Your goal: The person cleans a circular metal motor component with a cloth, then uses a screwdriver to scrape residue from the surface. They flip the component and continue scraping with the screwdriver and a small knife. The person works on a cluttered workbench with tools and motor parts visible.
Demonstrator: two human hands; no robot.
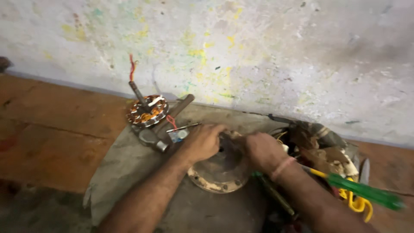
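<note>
Rusty round motor cover (220, 174) lies flat on the cloth (129, 172); we curl our left hand (202, 141) and right hand (262, 151) over its far rim, equally near.

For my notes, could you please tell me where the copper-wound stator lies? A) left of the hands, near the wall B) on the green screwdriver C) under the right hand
A: the stator sits beyond the left hand, by the wall.

Wound stator (147, 111), hammer (166, 125), green-handled screwdriver (366, 192), yellow-handled scissors (359, 203)
</note>
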